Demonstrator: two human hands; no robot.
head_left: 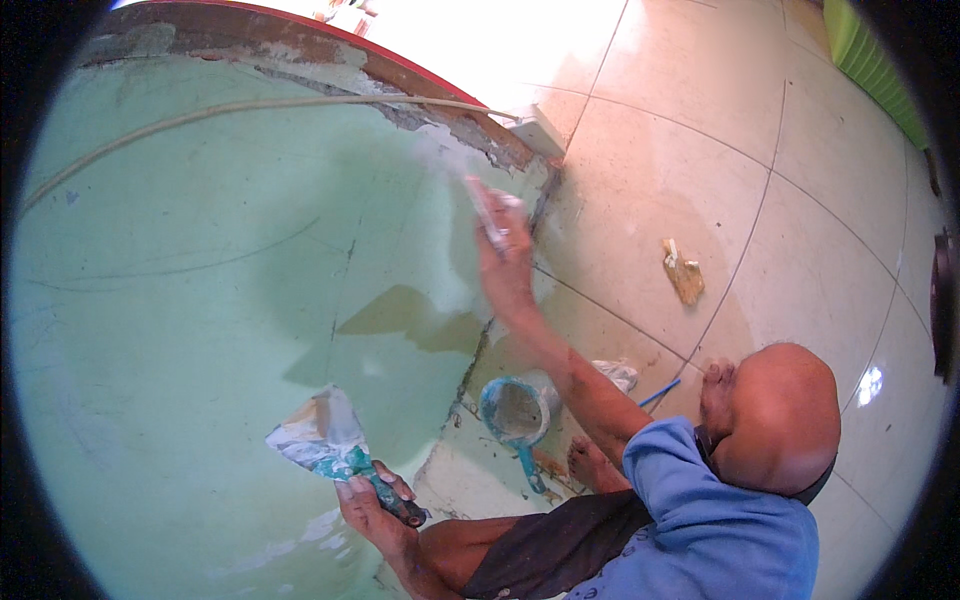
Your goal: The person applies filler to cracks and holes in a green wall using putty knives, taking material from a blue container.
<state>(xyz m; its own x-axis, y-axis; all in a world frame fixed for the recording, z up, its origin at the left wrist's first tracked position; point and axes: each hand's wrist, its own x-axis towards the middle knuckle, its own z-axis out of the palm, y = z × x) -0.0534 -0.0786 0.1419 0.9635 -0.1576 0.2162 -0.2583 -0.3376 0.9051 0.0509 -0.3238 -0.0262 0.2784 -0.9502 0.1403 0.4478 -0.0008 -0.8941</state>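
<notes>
Dipper (492,400), count one, head view: round, blue inside, standing on the tiled floor (640,180) between my two forearms. Contents: grey-white paste (520,408); depth cannot be read. Its teal handle (528,468) points near, slightly right.

Wide putty knife (335,440), near left, over the pale green surface (200,340). Long axis slants from handle at near right to blade at far left; the broad edge faces far left. White filler smeared on the blade. My left hand (375,510) is closed round its handle, thumb along the top. Contact between blade and surface: cannot tell.

Narrow tool (484,212), blurred, farther off, by the right edge of the green surface. Long axis runs far to near, tip far and a little left. My right hand (508,245) grips it; finger detail smeared, and I cannot tell whether the tip touches.

Counts: hand tools, two; pale cable (250,104), one, crossing the far part of the green surface to one white box (538,130); blue stick (660,392), one, right of the dipper; brownish flat scrap (683,275), one, on tiles farther right.
</notes>
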